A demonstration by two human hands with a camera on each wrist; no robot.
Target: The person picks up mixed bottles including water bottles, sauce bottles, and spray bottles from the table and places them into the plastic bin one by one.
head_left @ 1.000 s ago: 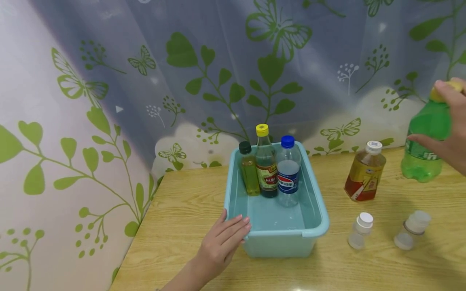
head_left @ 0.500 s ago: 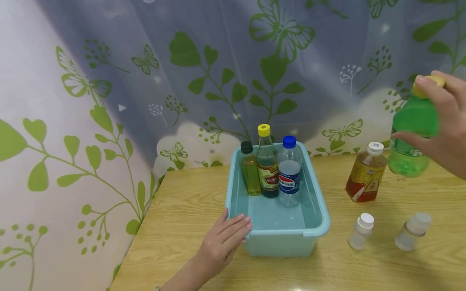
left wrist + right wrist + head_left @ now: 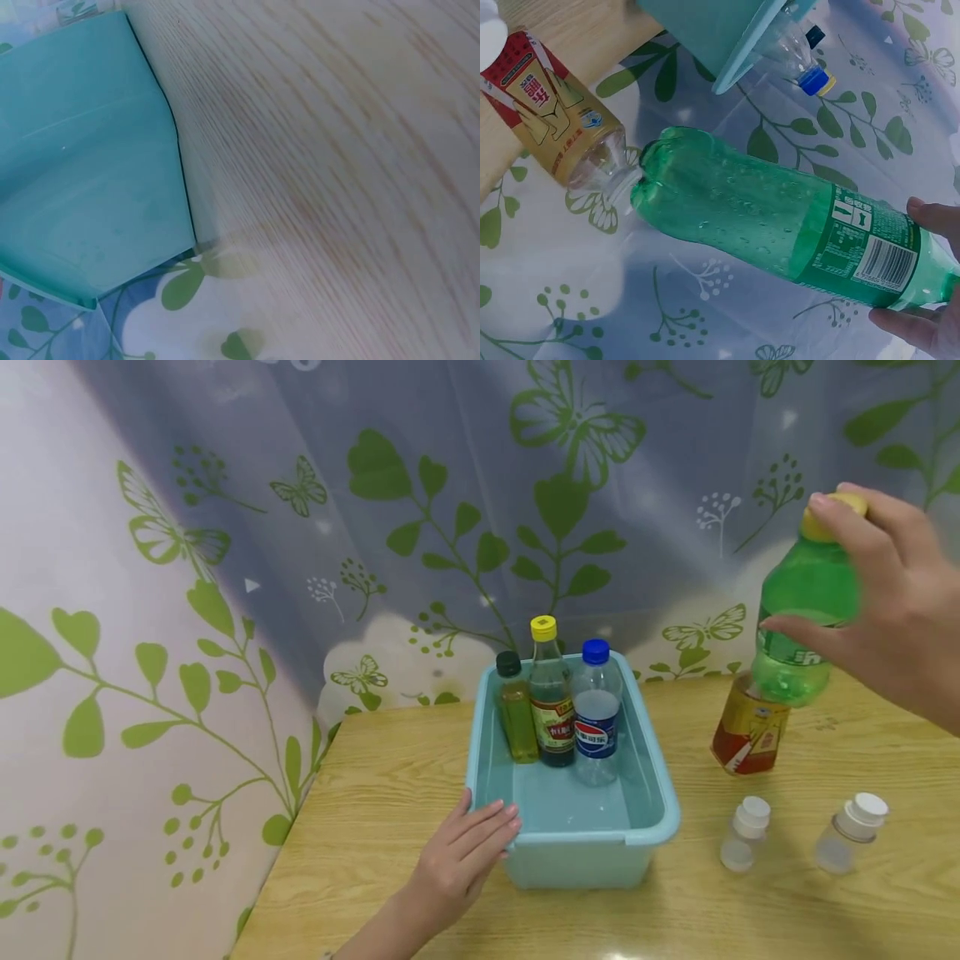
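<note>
My right hand [image 3: 903,585] grips a green plastic bottle [image 3: 806,589] with a yellow cap by its upper part. The bottle is up off the table and hides the top of a red-and-gold labelled bottle [image 3: 750,727]. Long and see-through, the green bottle [image 3: 727,202] fills the middle of the right wrist view, its base over the labelled bottle's neck. At the near left corner of a light blue tub [image 3: 577,864], my left hand [image 3: 453,860] rests on the rim with fingers fairly straight; that hand is not visible in the left wrist view.
Inside the tub stand a dark-capped bottle [image 3: 517,718], a yellow-capped bottle [image 3: 553,727] and a blue-capped Pepsi bottle [image 3: 596,727]. Two small white-capped bottles [image 3: 744,835] stand right of the tub on the wooden table [image 3: 375,777]. A patterned curtain [image 3: 450,568] hangs behind.
The green bottle has been lifted and carried left by my right hand, from right of the labelled bottle to above it. My left hand has stayed on the tub.
</note>
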